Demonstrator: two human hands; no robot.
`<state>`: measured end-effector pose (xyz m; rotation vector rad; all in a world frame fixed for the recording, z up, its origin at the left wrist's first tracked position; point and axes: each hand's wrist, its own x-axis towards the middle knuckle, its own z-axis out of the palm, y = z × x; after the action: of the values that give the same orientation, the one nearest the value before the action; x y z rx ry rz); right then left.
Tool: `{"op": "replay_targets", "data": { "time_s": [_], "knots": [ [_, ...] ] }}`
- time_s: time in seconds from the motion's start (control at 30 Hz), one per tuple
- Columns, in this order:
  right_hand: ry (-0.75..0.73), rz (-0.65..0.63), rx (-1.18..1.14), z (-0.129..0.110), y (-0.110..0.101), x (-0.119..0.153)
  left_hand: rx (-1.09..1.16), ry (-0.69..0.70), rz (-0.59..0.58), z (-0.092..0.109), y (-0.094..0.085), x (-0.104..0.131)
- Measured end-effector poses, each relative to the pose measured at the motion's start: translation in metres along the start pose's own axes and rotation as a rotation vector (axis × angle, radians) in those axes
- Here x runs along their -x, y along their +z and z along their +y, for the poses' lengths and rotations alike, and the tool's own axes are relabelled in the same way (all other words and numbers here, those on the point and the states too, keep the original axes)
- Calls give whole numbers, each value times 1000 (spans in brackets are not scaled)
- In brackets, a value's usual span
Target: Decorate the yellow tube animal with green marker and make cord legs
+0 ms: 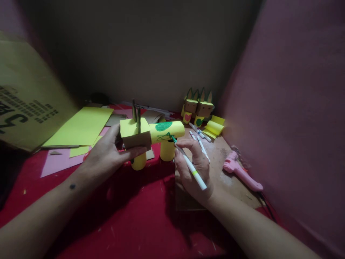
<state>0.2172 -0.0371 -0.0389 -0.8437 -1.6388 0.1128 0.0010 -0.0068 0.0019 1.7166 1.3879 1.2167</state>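
My left hand (113,147) is closed round the box-shaped head of a yellow paper figure (172,130), thumb along its brown cardboard face. Two upright cardboard ears stand on that head, and yellow tube legs extend below the tube body. A filled green patch shows on top of the body, with green outlined shapes on its side. Pinched in my right hand (192,165) is a white marker (198,178) with a green tip, which meets the body's side near those outlines.
Two finished-looking eared figures (198,108) stand at the back. White markers (201,144) and a pink glue gun (242,172) lie right, on cardboard (221,187). Yellow sheets (81,126) lie left on the red table (129,216), beside a large carton (27,93). Walls rise behind and right.
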Motion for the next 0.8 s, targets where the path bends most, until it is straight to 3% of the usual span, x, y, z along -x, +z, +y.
{"op": "replay_targets", "data": {
  "time_s": [0.8],
  "knots": [
    [-59,19,5,-5,1,-5,-24,-3,-9,-1,-1,1]
  ]
}}
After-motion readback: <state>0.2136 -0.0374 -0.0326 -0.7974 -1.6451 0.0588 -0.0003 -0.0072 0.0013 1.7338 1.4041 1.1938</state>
